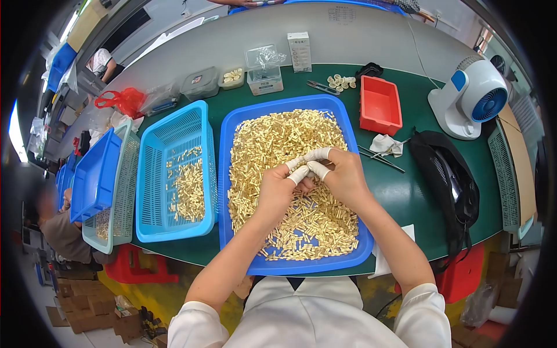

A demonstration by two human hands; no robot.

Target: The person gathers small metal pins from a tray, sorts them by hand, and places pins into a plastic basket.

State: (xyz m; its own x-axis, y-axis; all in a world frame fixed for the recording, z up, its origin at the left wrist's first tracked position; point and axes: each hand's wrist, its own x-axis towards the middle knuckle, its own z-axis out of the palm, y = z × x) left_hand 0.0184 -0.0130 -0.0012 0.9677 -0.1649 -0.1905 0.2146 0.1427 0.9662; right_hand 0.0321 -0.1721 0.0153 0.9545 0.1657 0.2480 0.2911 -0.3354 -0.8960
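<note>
1. Pieces (278,133), small and brass-coloured, lie heaped in the blue tray (313,267) beneath the left hand (278,185) and right hand (344,177).
2. Both hands: fingers bent, tips meeting, white finger covers (318,153) worn; cannot tell whether either pinches a piece.
3. Light-blue basket (174,232), left of the tray, holds similar pieces.
4. Red bin (380,103) stands near the tray's far right corner.

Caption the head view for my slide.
Left hand and right hand, in white finger covers, meet over a blue tray of small golden pieces.
</note>
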